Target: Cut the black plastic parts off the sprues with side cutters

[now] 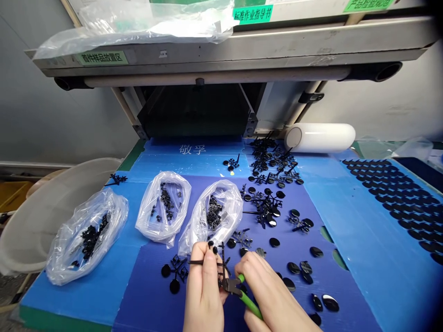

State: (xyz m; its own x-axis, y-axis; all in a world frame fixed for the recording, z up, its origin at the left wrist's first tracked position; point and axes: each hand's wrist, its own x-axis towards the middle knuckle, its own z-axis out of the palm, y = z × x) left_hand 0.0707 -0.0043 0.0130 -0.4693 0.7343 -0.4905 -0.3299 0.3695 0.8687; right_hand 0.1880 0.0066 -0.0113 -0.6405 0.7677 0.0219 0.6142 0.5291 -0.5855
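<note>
1. The left hand (204, 286) pinches a black moulded sprue (216, 263), held just above the blue sheet (145, 295).
2. The right hand (273, 295) grips green-handled cutters (238, 288), whose nose meets the sprue between the two hands.
3. Risk: a cut made close to the left fingertips (212, 251) may nick them.
4. Risk: a freed piece may spring past the open bag (211, 216) beyond the left hand and land among the loose black discs (304, 267).
</note>
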